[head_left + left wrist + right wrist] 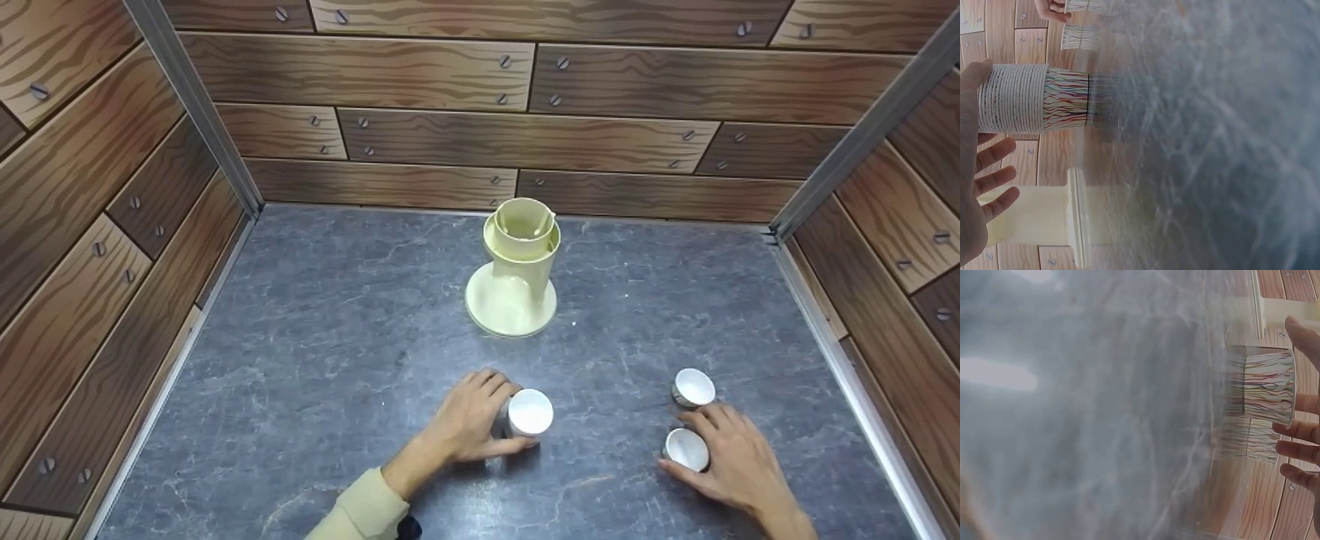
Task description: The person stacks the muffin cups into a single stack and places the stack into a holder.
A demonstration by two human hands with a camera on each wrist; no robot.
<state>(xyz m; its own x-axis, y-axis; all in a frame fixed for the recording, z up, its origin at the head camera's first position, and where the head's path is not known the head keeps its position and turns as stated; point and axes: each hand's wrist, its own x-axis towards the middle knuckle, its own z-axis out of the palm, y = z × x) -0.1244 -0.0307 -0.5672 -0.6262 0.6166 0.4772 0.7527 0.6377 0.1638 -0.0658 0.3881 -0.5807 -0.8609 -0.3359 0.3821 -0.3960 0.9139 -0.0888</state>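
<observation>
A stack of white paper cups [530,412] with colored wavy lines stands mouth up on the table. My left hand [476,420] pinches it near the top between thumb and forefinger; the other fingers [996,179] spread away from it. To the right, one paper cup [686,451] sits upright between the thumb and fingers of my right hand [739,457]. In the right wrist view a gap shows between that thumb [1302,336] and the cup's wall, and the fingers are spread near its rim. A second single cup [693,388] stands just beyond it, close to my fingertips.
A pale yellow plastic stand [517,292] with a round base and a double-walled tube on top stands toward the back. Wood-patterned walls [427,135] enclose the dark grey marbled table [337,322] at the back and both sides.
</observation>
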